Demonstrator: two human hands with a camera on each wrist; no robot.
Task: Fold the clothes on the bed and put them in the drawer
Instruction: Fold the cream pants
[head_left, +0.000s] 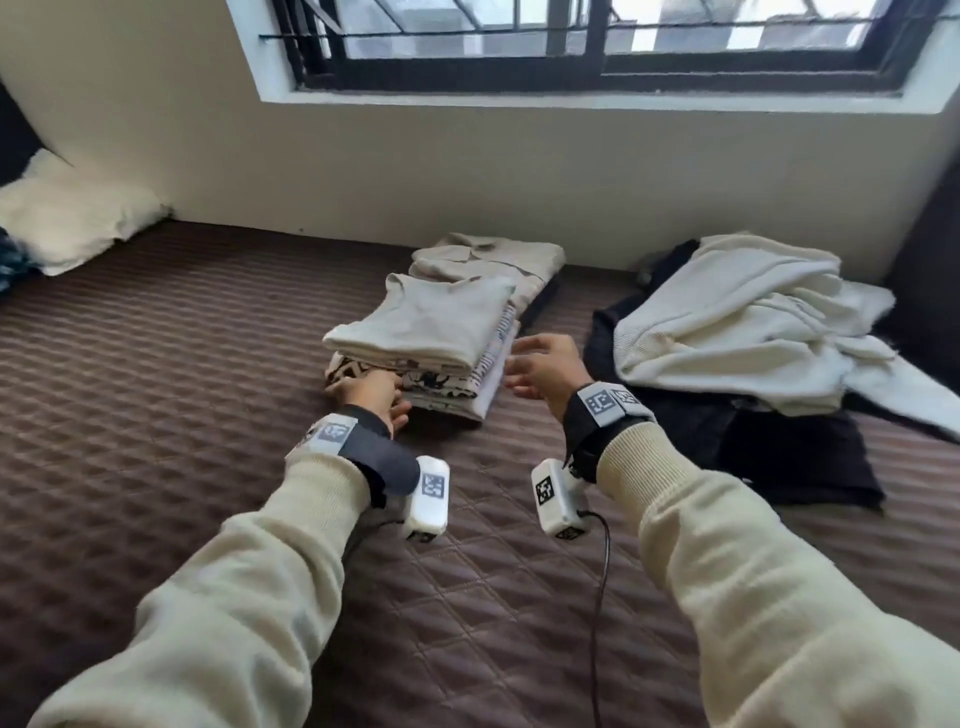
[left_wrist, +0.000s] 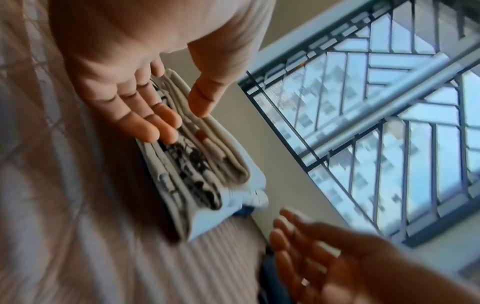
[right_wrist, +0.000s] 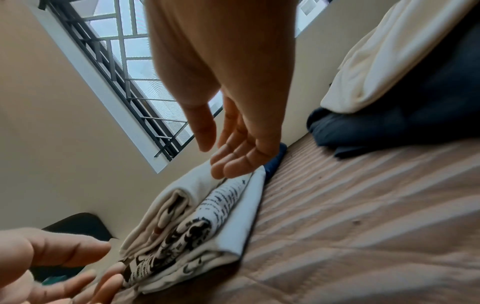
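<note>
Head view: the stack of folded beige and printed fabric garments (head_left: 426, 348) lies on the brown quilted bed (head_left: 156, 364). The left hand (head_left: 371, 397) touches its near-left corner, fingers straight.

Left wrist view: fingers extended.

Right wrist view: the right hand (right_wrist: 233, 131) hovers spread, holding nothing.

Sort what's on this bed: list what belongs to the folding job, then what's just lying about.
Job:
folded stack
second folded pile
unfolded heap
left hand, at the stack's near corner
right hand, beside the stack

Lying about:
pillow
window
</note>
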